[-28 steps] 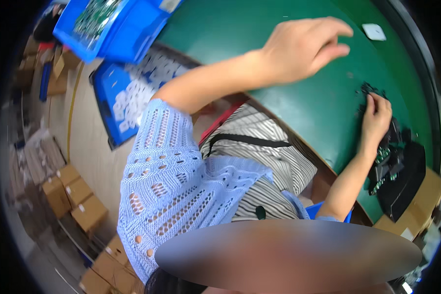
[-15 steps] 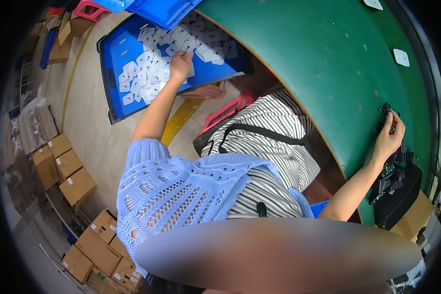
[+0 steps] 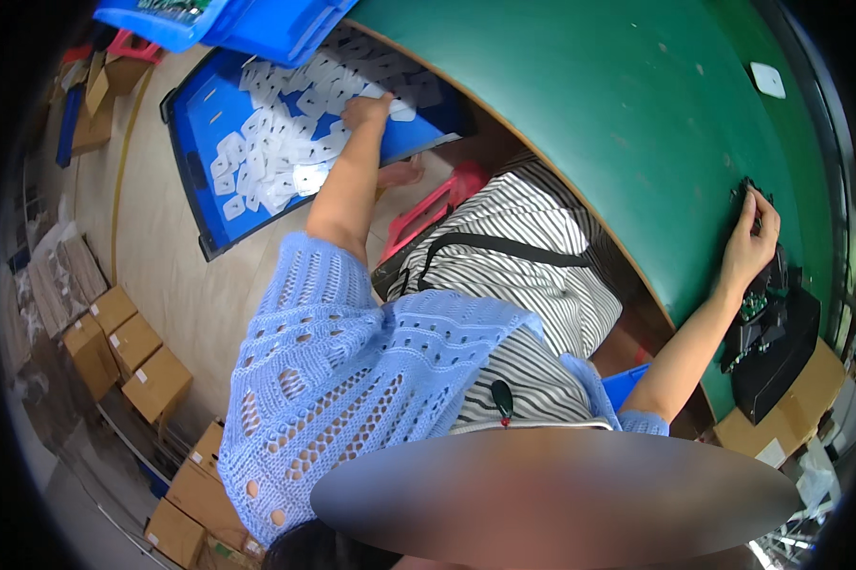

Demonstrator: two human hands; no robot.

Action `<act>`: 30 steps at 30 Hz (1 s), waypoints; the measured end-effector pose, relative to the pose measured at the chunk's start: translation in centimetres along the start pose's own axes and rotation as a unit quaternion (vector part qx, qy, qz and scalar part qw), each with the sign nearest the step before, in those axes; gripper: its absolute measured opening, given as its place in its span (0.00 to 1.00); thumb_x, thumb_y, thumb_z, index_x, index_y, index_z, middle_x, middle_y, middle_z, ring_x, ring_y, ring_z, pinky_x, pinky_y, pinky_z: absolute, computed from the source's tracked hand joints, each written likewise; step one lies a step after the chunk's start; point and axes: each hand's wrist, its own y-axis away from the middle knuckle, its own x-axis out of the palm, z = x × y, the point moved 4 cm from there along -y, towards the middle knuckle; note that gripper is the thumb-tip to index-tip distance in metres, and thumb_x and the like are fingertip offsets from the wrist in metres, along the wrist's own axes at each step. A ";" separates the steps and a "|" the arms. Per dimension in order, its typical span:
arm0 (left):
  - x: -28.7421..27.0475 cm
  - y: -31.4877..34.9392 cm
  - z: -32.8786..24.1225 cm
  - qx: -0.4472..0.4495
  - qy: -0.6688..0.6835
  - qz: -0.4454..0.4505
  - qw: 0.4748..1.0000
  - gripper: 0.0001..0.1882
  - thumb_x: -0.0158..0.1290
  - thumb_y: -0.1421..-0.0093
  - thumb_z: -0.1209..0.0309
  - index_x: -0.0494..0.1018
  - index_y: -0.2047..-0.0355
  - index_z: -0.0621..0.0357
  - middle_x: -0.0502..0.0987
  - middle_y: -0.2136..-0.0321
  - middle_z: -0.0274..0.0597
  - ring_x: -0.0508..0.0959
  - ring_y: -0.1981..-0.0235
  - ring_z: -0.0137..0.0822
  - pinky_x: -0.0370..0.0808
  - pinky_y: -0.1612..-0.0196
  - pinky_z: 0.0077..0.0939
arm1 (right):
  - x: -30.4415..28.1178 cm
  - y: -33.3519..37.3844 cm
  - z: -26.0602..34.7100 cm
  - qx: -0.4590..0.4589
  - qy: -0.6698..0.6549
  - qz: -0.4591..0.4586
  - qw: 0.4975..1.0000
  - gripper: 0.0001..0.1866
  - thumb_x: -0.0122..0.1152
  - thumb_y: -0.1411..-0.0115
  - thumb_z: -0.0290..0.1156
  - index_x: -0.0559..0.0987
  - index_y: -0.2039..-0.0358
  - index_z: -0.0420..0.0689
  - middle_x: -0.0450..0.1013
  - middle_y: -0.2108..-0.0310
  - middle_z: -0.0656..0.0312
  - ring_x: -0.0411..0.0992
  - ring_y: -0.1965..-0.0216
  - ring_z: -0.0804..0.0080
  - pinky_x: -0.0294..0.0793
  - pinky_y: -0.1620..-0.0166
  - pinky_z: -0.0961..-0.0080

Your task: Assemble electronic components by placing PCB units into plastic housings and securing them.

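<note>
A big green table (image 3: 580, 114) fills the top right, and brown boxes (image 3: 157, 382) sit on the left side, by the pale floor (image 3: 148, 218). A blue bin (image 3: 281, 30) is at the top, next to the table's edge. Below it is a wide blue tray (image 3: 196, 125) with lots of flat white pieces (image 3: 285, 142) lying in a messy heap.

The person's left hand (image 3: 363, 112) reaches over the tray. Its fingers are bent, and white pieces lie right under it and on both sides. The hand hides what is below it, so one cannot tell if it has picked a piece up.

The right hand (image 3: 753, 247) is far away, over the right part of the table. Its fingertips are close together at some small black parts (image 3: 748, 184). One cannot tell if they pinch one. More black parts with bits of green (image 3: 755, 306) lie below this hand, next to a long black box (image 3: 785, 356). One white square (image 3: 768, 80) lies alone on the table, above the right hand and well apart from it.
</note>
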 end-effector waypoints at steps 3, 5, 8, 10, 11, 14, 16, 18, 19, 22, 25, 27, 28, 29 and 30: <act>2.5 -5.9 3.5 -0.033 0.211 0.109 0.971 0.36 0.69 0.58 0.57 0.71 0.55 0.72 0.73 0.54 0.53 0.73 0.55 0.47 0.70 0.56 0.44 | 0.0 -0.6 0.8 -0.021 -0.032 -0.017 0.999 0.06 0.59 0.40 0.29 0.81 0.64 0.43 0.75 0.68 0.63 0.70 0.68 0.76 0.68 0.67 0.82; 2.7 -9.1 5.6 -0.069 0.281 0.158 0.944 0.31 0.69 0.57 0.61 0.72 0.55 0.61 0.72 0.56 0.47 0.70 0.58 0.41 0.68 0.57 0.45 | 0.3 -1.0 1.5 -0.016 -0.063 -0.035 0.997 0.06 0.60 0.41 0.29 0.81 0.65 0.43 0.75 0.68 0.62 0.72 0.66 0.72 0.71 0.62 0.79; 4.5 -6.8 3.6 -0.018 0.316 0.305 0.898 0.23 0.66 0.54 0.56 0.74 0.59 0.48 0.71 0.64 0.38 0.67 0.64 0.35 0.67 0.63 0.32 | -0.3 -0.3 0.0 0.019 -0.035 -0.033 0.999 0.07 0.60 0.42 0.32 0.81 0.67 0.43 0.76 0.67 0.58 0.74 0.63 0.65 0.72 0.58 0.75; 5.1 -6.5 2.9 -0.065 0.348 0.294 0.888 0.09 0.61 0.49 0.56 0.76 0.72 0.43 0.69 0.77 0.31 0.66 0.76 0.30 0.65 0.74 0.29 | -0.8 -0.1 -0.4 -0.005 -0.026 -0.041 0.999 0.07 0.60 0.42 0.28 0.80 0.66 0.39 0.76 0.66 0.59 0.74 0.64 0.70 0.71 0.58 0.79; 4.6 -7.8 3.0 -0.098 0.302 0.285 0.904 0.09 0.60 0.47 0.57 0.74 0.72 0.43 0.69 0.77 0.32 0.66 0.78 0.32 0.64 0.77 0.27 | -0.7 -0.2 -1.1 -0.002 -0.029 -0.045 0.999 0.11 0.60 0.41 0.36 0.80 0.62 0.44 0.76 0.65 0.57 0.74 0.63 0.65 0.72 0.57 0.75; 4.2 -10.2 3.0 -0.138 0.279 0.283 0.907 0.11 0.60 0.49 0.57 0.73 0.68 0.43 0.71 0.75 0.33 0.67 0.82 0.35 0.66 0.84 0.27 | -1.3 -0.3 0.6 -0.018 -0.023 -0.113 0.993 0.05 0.60 0.43 0.27 0.77 0.69 0.40 0.70 0.74 0.61 0.69 0.73 0.72 0.68 0.68 0.77; 3.9 -10.9 2.3 -0.172 0.255 0.282 0.909 0.11 0.57 0.47 0.59 0.73 0.68 0.48 0.74 0.73 0.37 0.71 0.79 0.36 0.70 0.82 0.28 | -2.0 0.1 1.1 0.037 -0.082 -0.125 0.988 0.05 0.61 0.44 0.27 0.77 0.69 0.40 0.70 0.75 0.62 0.67 0.75 0.75 0.67 0.71 0.80; 3.3 -11.1 1.6 -0.213 0.235 0.271 0.909 0.10 0.55 0.46 0.61 0.73 0.68 0.52 0.76 0.72 0.41 0.74 0.77 0.38 0.74 0.80 0.29 | -2.7 0.8 1.1 0.098 -0.139 -0.126 0.977 0.05 0.62 0.44 0.27 0.77 0.69 0.40 0.69 0.75 0.64 0.65 0.77 0.79 0.65 0.72 0.83; 2.9 -11.0 1.2 -0.205 0.232 0.273 0.911 0.10 0.55 0.46 0.61 0.73 0.68 0.52 0.76 0.72 0.41 0.74 0.77 0.38 0.74 0.80 0.29 | -3.1 1.3 1.0 0.102 -0.135 -0.133 0.977 0.05 0.62 0.44 0.27 0.77 0.69 0.40 0.69 0.75 0.64 0.65 0.77 0.79 0.65 0.72 0.83; 3.3 -7.6 -0.8 -0.191 0.339 0.281 0.877 0.12 0.51 0.43 0.67 0.69 0.64 0.64 0.76 0.72 0.46 0.78 0.74 0.42 0.82 0.70 0.39 | -5.1 3.4 0.3 0.120 -0.141 -0.171 0.968 0.03 0.60 0.43 0.25 0.77 0.68 0.41 0.69 0.75 0.67 0.63 0.76 0.82 0.63 0.72 0.85; 1.9 -6.6 -0.7 -0.170 0.385 0.307 0.854 0.11 0.51 0.42 0.69 0.70 0.63 0.64 0.77 0.70 0.48 0.79 0.71 0.44 0.81 0.67 0.42 | -8.2 4.5 1.5 0.162 -0.165 -0.208 0.951 0.03 0.60 0.44 0.24 0.78 0.67 0.40 0.70 0.73 0.65 0.66 0.73 0.79 0.66 0.69 0.83; 1.2 -6.2 -0.7 -0.152 0.430 0.334 0.825 0.10 0.50 0.41 0.72 0.70 0.62 0.64 0.78 0.68 0.50 0.79 0.68 0.46 0.81 0.64 0.45 | -9.3 4.9 -0.9 -0.050 -0.275 -0.327 0.902 0.05 0.61 0.45 0.23 0.78 0.66 0.40 0.71 0.71 0.62 0.69 0.71 0.73 0.68 0.67 0.79; 0.9 -6.3 -0.4 -0.146 0.453 0.345 0.809 0.09 0.50 0.41 0.73 0.71 0.61 0.64 0.78 0.67 0.51 0.80 0.67 0.48 0.81 0.62 0.47 | -11.0 5.0 0.4 0.068 0.073 -0.203 0.974 0.08 0.63 0.47 0.25 0.78 0.65 0.41 0.71 0.71 0.59 0.70 0.68 0.67 0.70 0.64 0.75; 0.8 -6.4 0.0 -0.148 0.454 0.344 0.809 0.09 0.50 0.41 0.73 0.71 0.61 0.64 0.78 0.67 0.51 0.80 0.67 0.48 0.81 0.62 0.47 | -11.4 4.8 0.0 0.075 0.119 -0.144 0.979 0.14 0.66 0.50 0.30 0.77 0.61 0.43 0.72 0.67 0.57 0.70 0.63 0.62 0.70 0.59 0.72; 0.6 -6.4 0.2 -0.159 0.461 0.350 0.800 0.09 0.50 0.41 0.75 0.71 0.61 0.64 0.78 0.64 0.52 0.79 0.63 0.49 0.81 0.60 0.49 | -11.4 4.5 0.4 0.038 0.173 -0.112 0.978 0.18 0.67 0.51 0.33 0.77 0.59 0.44 0.72 0.63 0.56 0.69 0.59 0.60 0.69 0.55 0.68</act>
